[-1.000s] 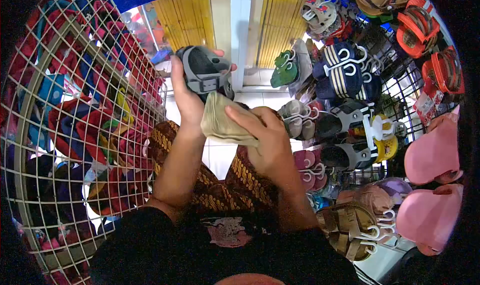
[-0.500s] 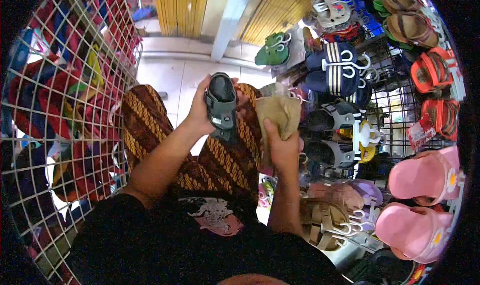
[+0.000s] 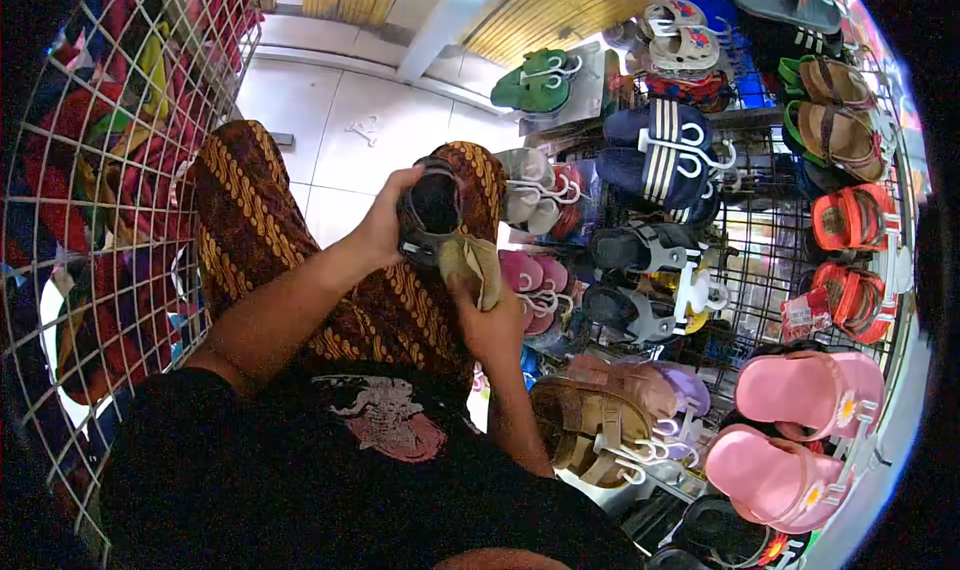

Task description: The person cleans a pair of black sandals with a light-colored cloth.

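Observation:
My left hand [image 3: 385, 220] is closed around the side of a dark grey and black sandal [image 3: 433, 202], held above my lap with its footbed facing up. In my right hand [image 3: 490, 325] is a folded tan cloth [image 3: 470, 267], gripped between thumb and fingers. The cloth touches the lower end of the sandal. Part of my right fingers is hidden behind the cloth. Below both hands are my knees in brown patterned trousers [image 3: 350, 315].
On the right, a wire rack [image 3: 760, 195] holds many sandals on white hangers, among them navy striped slides [image 3: 660, 155], pink clogs [image 3: 785, 395] and green sandals [image 3: 535, 82]. At left stands a wire mesh cage [image 3: 110, 200] with colourful items behind it. A white hanger [image 3: 366, 130] lies on the tiled floor.
My right hand has brought the cloth leftward from beside the rack onto the sandal. The sandal has tilted slightly, and the view has shifted to the right.

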Motion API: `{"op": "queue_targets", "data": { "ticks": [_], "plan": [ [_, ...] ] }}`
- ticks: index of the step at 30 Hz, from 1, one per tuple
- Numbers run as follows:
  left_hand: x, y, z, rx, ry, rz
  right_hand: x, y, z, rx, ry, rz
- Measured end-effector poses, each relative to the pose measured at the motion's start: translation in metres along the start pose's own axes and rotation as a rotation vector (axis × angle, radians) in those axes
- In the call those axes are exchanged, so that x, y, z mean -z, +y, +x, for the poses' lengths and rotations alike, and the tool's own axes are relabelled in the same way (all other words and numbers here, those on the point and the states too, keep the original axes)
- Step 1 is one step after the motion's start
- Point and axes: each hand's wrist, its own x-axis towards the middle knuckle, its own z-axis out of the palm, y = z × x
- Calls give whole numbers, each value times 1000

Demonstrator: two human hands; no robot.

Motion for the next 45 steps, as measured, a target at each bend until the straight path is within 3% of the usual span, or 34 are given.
{"op": "queue_targets", "data": {
  "ticks": [1, 2, 6, 9, 10, 14, 17, 18, 21, 24, 27, 29, 31, 34, 36, 37, 38, 40, 42, 43, 45],
  "plan": [
    [-1, -3, 0, 4, 31, 4, -3, -1, 1, 57, 42, 51],
    [0, -5, 0, -48, -62, -15, -3, -6, 0, 56, 43, 41],
    [-4, 6, -4, 10, -7, -46, -5, -1, 3, 35, -78, -238],
    [-1, 2, -6, 14, -24, -39, 0, -20, 11, 9, -63, -162],
    [1, 2, -5, 16, -62, -13, -13, -2, 15, 68, 4, -21],
    [-17, 17, -19, -109, -89, 133, -7, 12, 11, 142, 29, -285],
    [-9, 33, -12, -163, -195, 223, 14, 10, 16, 325, 200, -322],
    [-7, 41, -9, -212, -220, 367, 17, -8, 13, 171, 281, 10],
    [3, 45, -3, -359, -333, 553, 37, -36, 11, 287, 259, -262],
    [8, 31, -1, -325, -312, 650, 35, -57, 9, 347, 147, -593],
    [11, 31, 0, -418, -301, 870, 28, -66, 12, 282, 24, -713],
    [10, 30, -7, -518, -288, 1019, 25, -52, 18, 396, 45, -775],
    [10, 16, -10, -469, -215, 890, 29, -40, 23, 518, 75, -845],
    [16, 14, -6, -433, -106, 903, 19, -36, 32, 488, 158, -849],
    [10, 18, -7, -265, 4, 608, 10, -26, 34, 488, 234, -760],
    [-1, 20, -9, -182, 60, 456, 4, -27, 35, 430, 282, -550],
    [-16, 20, -11, 12, 207, 27, -3, -30, 36, 370, 326, -346],
    [-12, 25, -10, -4, 145, -105, -3, -36, 35, 145, 286, -44],
    [-7, 42, -10, 50, 125, -250, -7, -34, 32, 245, 257, 44],
    [-10, 52, -11, 28, 125, -175, -11, -31, 31, 292, 244, 94],
    [-8, 65, -9, 117, -345, -560, 5, -19, 29, 253, -126, 130]
  ]
}}
